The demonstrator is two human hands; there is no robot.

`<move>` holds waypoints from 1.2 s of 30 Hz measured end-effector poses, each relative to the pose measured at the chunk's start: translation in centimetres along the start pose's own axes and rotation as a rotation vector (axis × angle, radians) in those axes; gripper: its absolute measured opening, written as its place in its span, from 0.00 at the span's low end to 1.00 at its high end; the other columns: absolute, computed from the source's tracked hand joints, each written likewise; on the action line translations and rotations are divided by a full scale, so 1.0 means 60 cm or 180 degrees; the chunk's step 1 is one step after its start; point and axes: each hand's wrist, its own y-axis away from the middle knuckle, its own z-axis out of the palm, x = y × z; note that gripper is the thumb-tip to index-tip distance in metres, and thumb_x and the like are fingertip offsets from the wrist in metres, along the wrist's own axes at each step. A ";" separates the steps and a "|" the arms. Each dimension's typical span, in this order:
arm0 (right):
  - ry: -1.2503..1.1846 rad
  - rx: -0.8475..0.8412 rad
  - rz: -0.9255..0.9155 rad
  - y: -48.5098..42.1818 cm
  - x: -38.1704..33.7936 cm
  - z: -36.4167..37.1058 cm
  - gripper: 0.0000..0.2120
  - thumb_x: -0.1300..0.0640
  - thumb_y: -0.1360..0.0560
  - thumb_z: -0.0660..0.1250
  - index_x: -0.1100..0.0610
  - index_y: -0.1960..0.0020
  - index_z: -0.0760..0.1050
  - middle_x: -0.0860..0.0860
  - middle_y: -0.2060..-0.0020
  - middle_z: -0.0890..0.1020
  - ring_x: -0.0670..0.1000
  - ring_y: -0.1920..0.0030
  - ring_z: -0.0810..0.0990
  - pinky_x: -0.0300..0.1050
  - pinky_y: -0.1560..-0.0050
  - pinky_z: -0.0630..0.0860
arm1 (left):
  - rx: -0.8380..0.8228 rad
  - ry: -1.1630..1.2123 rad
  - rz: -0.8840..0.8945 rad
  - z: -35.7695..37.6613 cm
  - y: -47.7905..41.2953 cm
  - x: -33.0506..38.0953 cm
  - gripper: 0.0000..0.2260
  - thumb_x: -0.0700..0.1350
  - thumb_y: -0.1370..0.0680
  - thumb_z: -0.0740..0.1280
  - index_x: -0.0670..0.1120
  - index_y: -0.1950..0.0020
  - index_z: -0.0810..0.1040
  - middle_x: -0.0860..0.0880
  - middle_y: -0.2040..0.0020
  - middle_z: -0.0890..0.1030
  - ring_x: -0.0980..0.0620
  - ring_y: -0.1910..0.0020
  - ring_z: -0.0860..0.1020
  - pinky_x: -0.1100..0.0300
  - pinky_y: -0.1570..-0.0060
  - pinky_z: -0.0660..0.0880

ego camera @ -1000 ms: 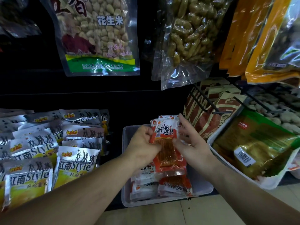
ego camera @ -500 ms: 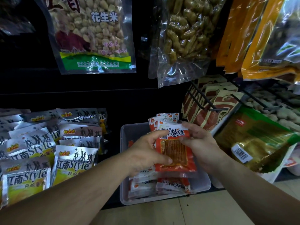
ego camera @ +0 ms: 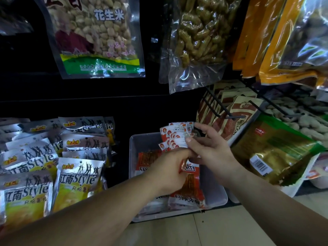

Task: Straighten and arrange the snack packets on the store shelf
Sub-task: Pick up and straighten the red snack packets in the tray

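Shelf (ego camera: pixel 121 175): silver packets (ego camera: pixel 78 180), plastic bin (ego camera: pixel 132 157)

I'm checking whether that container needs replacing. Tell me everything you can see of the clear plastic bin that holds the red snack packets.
The clear plastic bin is a shallow, translucent grey rectangular tub with rounded corners and a lipped rim. It sits level at the shelf's front edge, between silver packets and a white bin. Inside it red packets lie flat. Above it the left hand grips a red packet and the right hand pinches a fan of packets; neither hand plainly touches the bin.
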 end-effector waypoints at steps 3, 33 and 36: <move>0.0227 0.0134 -0.0157 0.000 0.012 -0.009 0.23 0.68 0.18 0.64 0.44 0.31 0.75 0.56 0.51 0.87 0.56 0.53 0.86 0.53 0.53 0.83 | -0.0187 0.0649 -0.0314 0.002 0.003 0.002 0.12 0.37 0.23 0.71 0.54 0.48 0.81 0.55 0.44 0.81 0.61 0.48 0.81 0.63 0.50 0.78; 0.3281 -0.1453 0.0998 0.003 0.135 -0.011 0.24 0.33 0.18 0.56 0.46 0.35 0.79 0.47 0.38 0.82 0.48 0.38 0.80 0.45 0.36 0.74 | -0.0092 0.1047 -0.2234 -0.003 0.012 -0.062 0.17 0.29 0.23 0.63 0.51 0.49 0.80 0.47 0.47 0.84 0.48 0.48 0.83 0.61 0.65 0.78; 0.3962 -0.0916 0.0025 -0.036 0.128 -0.010 0.15 0.43 0.19 0.63 0.45 0.35 0.77 0.48 0.37 0.79 0.54 0.40 0.81 0.52 0.44 0.80 | 0.0193 0.1117 -0.2175 -0.017 0.010 -0.066 0.16 0.30 0.22 0.64 0.49 0.44 0.81 0.49 0.48 0.83 0.50 0.50 0.83 0.65 0.67 0.78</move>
